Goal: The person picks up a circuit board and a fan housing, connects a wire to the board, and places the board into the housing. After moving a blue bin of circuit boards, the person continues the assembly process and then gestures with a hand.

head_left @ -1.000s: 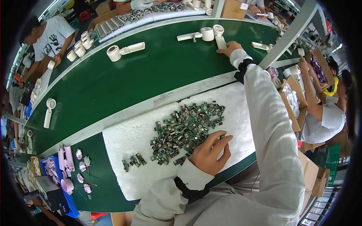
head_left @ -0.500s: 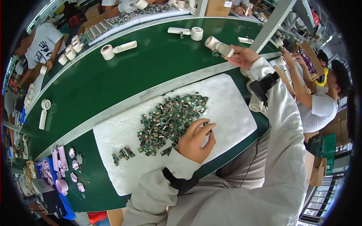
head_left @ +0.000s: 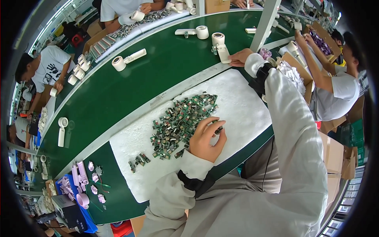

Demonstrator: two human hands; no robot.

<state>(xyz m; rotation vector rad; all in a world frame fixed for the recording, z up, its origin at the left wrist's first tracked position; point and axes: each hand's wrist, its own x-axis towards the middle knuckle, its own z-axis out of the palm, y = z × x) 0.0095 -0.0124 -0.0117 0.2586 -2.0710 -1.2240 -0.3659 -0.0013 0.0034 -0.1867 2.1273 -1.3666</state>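
Observation:
My left hand is closed in a pinch on a small circuit board, just above a white foam sheet. Beside it on the foam lies a heap of small green circuit boards, with a few more set apart to the left. Stretched out to the far right, my right hand grips the handle end of a white handheld fan between thumb and fingers. The fan is over the near edge of the green belt, its round head pointing away from me; a small part hangs at its side.
More white fans lie along the green conveyor belt. Pink plastic parts and a blue bin sit at the left. A metal post rises near my right hand. Co-workers sit around the belt.
My right hand has turned from palm-up to a grip on the fan's handle end, lowering it toward the belt edge. The left hand keeps its pinch. The whole view has shifted slightly.

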